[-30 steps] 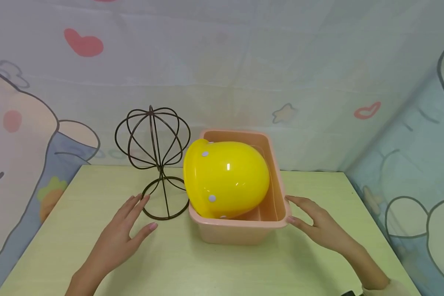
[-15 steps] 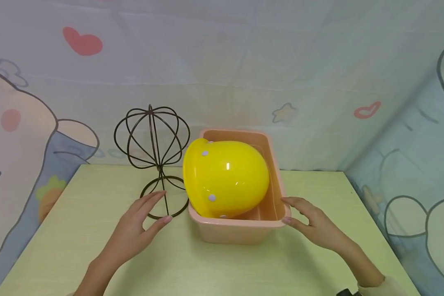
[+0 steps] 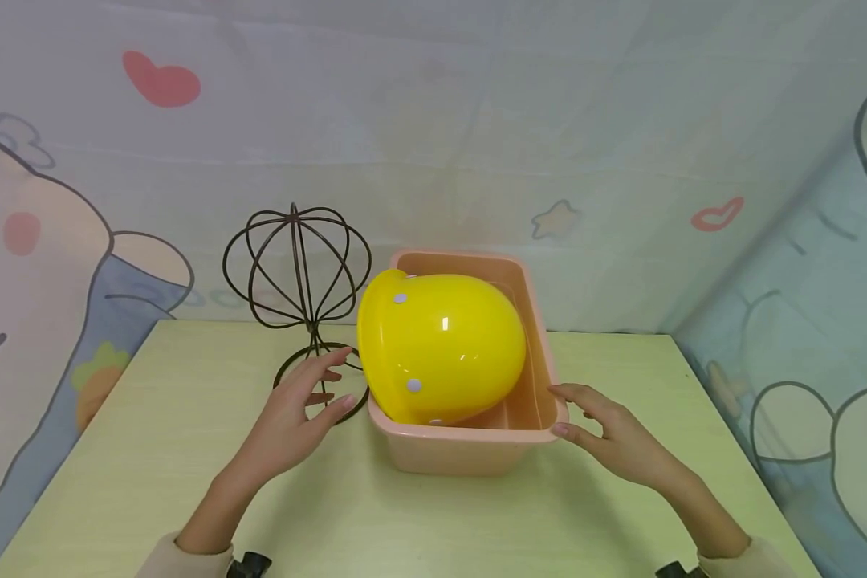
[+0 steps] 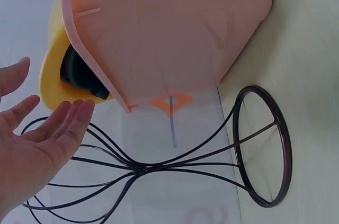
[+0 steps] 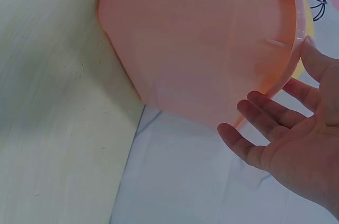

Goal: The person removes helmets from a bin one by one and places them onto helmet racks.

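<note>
A glossy yellow helmet (image 3: pixel 448 349) with pale round studs lies on its side in a pink plastic basin (image 3: pixel 462 451), its brim jutting over the left rim. Its dark inside shows in the left wrist view. My left hand (image 3: pixel 289 421) is apart from the basin, fingers spread and pointing at the brim, overlapping the base of a dark wire stand (image 3: pixel 296 265) in the head view. The fingertips and thumb of my right hand (image 3: pixel 621 441) rest at the basin's right rim near the front corner, the other fingers (image 5: pixel 259 118) extended loosely alongside its outer wall.
Basin and wire stand both stand on a pale wooden table (image 3: pixel 433 530), toward its back edge. Behind them hangs a cloth backdrop (image 3: pixel 433 120) with cartoon prints. The stand, with its rounded wire top and ring base, is close to the basin's left side.
My left hand has moved right and slightly forward, from beside the stand's base toward the helmet brim. My right fingers have shifted slightly inward onto the rim. Helmet, basin and stand keep their places.
</note>
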Demonstrator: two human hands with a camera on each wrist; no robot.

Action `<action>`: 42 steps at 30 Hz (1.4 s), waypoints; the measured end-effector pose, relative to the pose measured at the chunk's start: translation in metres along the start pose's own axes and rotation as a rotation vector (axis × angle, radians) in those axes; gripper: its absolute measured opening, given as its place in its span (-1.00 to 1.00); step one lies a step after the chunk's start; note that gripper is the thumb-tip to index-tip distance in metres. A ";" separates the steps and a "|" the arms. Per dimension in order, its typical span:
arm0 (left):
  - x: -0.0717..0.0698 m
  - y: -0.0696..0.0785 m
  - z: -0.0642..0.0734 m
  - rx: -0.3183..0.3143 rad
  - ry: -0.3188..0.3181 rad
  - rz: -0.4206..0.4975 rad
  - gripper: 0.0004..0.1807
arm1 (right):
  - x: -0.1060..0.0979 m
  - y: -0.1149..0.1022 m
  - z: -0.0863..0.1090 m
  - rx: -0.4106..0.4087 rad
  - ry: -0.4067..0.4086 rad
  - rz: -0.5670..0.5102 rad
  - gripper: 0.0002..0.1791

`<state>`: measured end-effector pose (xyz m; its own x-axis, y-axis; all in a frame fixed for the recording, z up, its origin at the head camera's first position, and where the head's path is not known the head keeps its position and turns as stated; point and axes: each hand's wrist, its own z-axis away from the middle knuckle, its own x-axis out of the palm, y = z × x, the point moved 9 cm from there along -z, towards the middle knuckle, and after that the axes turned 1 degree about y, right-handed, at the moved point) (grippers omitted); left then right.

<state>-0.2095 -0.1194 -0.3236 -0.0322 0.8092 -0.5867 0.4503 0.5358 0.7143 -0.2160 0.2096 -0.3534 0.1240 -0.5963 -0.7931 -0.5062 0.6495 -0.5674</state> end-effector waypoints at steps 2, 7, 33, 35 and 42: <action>0.002 0.001 -0.003 -0.012 -0.005 0.021 -0.41 | 0.000 0.000 0.000 0.002 0.001 0.002 -0.46; 0.003 0.005 -0.011 -0.016 0.002 0.050 -0.43 | 0.000 0.000 0.000 0.004 0.001 0.004 -0.46; 0.012 -0.009 -0.039 -0.298 -0.071 0.173 -0.31 | -0.001 -0.005 -0.001 -0.020 0.014 -0.011 -0.48; 0.016 -0.012 -0.040 -0.335 -0.091 0.217 -0.33 | -0.001 -0.006 -0.001 -0.020 0.013 -0.013 -0.48; 0.026 -0.015 -0.043 -0.406 -0.139 0.382 -0.46 | -0.001 -0.006 -0.001 -0.021 0.016 -0.015 -0.47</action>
<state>-0.2556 -0.0962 -0.3333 0.1958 0.9388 -0.2832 0.0275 0.2835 0.9586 -0.2139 0.2063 -0.3493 0.1180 -0.6133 -0.7810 -0.5226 0.6304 -0.5740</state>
